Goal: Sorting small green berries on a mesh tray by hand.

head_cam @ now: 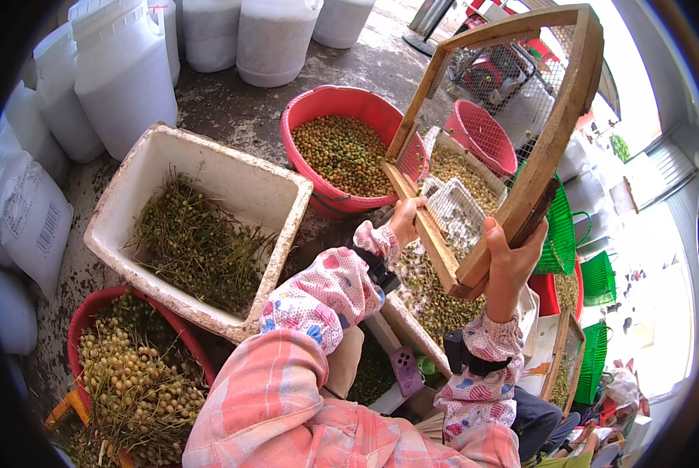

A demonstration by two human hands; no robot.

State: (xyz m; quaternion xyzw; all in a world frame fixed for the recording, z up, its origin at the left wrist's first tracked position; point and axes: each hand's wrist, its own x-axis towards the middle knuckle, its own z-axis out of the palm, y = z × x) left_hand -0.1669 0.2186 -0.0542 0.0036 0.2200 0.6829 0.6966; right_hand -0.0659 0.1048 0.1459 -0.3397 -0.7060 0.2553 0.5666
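Both my hands hold a wooden-framed wire-mesh sieve [534, 137], which is tilted up steeply in front of me. My left hand [407, 221] grips its lower rail at the near left. My right hand [510, 257] grips the thick right rail near the lower corner, thumb on top. A few small round fruits show against the mesh. Below the sieve lies a box of small green and brown fruits [437, 304] with pale bits among them. A red plastic tub [349, 93] of round yellow-green fruits [341, 155] stands just beyond my left hand.
A worn white foam box [121, 175] with stems and twigs [200, 245] stands at left. Below it sits a red tub [80, 327] of fruit clusters [145, 380]. White plastic drums [121, 76] line the upper left. Green baskets [598, 278] and another person's legs [537, 424] are at right.
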